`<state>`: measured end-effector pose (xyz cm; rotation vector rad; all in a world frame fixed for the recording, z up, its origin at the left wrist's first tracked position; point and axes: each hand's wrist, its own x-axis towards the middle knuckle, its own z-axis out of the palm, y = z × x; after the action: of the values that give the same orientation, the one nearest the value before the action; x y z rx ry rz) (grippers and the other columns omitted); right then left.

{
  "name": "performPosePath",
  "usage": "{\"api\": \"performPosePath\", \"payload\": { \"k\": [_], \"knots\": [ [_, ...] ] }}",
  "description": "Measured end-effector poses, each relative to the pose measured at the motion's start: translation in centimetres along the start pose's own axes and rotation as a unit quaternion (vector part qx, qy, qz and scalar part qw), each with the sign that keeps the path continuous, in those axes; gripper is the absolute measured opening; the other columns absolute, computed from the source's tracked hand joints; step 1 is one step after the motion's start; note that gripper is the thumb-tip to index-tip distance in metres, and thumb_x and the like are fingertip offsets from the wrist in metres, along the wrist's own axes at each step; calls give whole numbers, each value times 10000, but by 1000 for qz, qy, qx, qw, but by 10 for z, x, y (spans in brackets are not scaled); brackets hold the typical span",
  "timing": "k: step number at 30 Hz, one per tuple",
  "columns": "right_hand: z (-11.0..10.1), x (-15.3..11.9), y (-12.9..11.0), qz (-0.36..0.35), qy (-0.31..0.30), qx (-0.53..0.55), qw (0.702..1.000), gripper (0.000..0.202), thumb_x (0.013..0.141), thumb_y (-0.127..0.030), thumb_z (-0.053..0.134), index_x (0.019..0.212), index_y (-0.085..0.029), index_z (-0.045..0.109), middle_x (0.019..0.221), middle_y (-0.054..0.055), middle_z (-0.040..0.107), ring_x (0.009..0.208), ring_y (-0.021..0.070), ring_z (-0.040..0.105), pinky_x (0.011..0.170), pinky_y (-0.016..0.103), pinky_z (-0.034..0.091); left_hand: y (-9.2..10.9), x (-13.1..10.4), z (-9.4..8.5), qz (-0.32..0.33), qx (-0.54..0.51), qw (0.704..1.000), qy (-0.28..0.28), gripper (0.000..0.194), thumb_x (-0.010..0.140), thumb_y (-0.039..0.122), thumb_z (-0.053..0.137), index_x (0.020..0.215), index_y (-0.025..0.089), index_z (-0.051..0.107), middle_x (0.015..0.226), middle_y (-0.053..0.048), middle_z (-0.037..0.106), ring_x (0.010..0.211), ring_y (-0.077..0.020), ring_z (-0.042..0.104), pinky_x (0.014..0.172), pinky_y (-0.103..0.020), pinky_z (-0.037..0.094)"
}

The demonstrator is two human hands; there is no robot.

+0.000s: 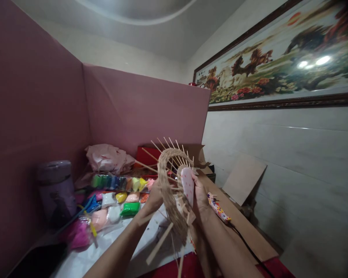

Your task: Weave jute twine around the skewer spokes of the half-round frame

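Note:
In front of me is a curved twine weaving on thin wooden sticks that fan out from an oval centre. A pale pink oval pad with red dots sits at that centre. My left hand is closed on the left side of the weaving, its fingertips hidden behind the twine. With the thumb against the pad's edge, my right hand grips the oval centre from the right. Wider flat sticks and loose strands hang below the weaving.
Bagged coloured clay covers the table's left part, near a purple cup. On the cardboard to the right lies a flower-patterned tool with a black cord. Pink panels stand behind and left; a cardboard sheet leans rightward.

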<state>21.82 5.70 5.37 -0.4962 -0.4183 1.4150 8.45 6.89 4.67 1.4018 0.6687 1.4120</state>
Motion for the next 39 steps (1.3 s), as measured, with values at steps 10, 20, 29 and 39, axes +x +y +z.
{"api": "performPosePath", "payload": {
  "k": [10, 20, 29, 39],
  "knots": [
    [-35, 6, -8, -23, 27, 0, 999, 148, 666, -272, 713, 774, -178, 674, 691, 5, 717, 546, 112, 653, 526, 188, 551, -1, 14, -36, -64, 21, 997, 44, 360, 566, 458, 716, 635, 113, 643, 368, 48, 475, 282, -39, 321, 303, -173, 192],
    [-39, 7, -8, -38, 17, -66, 997, 289, 551, -315, 777, 755, -195, 611, 609, -16, 688, 472, 149, 616, 429, 250, 507, 9, 20, -55, -114, 51, 992, 30, 241, 505, 218, 742, 706, 124, 648, 419, 45, 536, 275, -16, 297, 302, -159, 141],
    [-38, 6, -7, -48, 11, -69, 996, 286, 573, -299, 773, 776, -174, 615, 622, 3, 697, 497, 157, 633, 441, 245, 509, 18, 16, -55, -156, 3, 988, -21, 226, 473, 161, 732, 594, 139, 543, 452, 41, 530, 346, -63, 443, 353, -166, 284],
    [-44, 10, -6, -45, 10, -61, 997, 198, 640, -269, 732, 784, -161, 650, 626, 32, 700, 507, 171, 641, 469, 265, 525, 31, 15, -56, -137, 39, 990, -10, 305, 542, 352, 758, 695, 113, 647, 345, 85, 377, 304, -14, 239, 343, -171, 106]
  ]
}}
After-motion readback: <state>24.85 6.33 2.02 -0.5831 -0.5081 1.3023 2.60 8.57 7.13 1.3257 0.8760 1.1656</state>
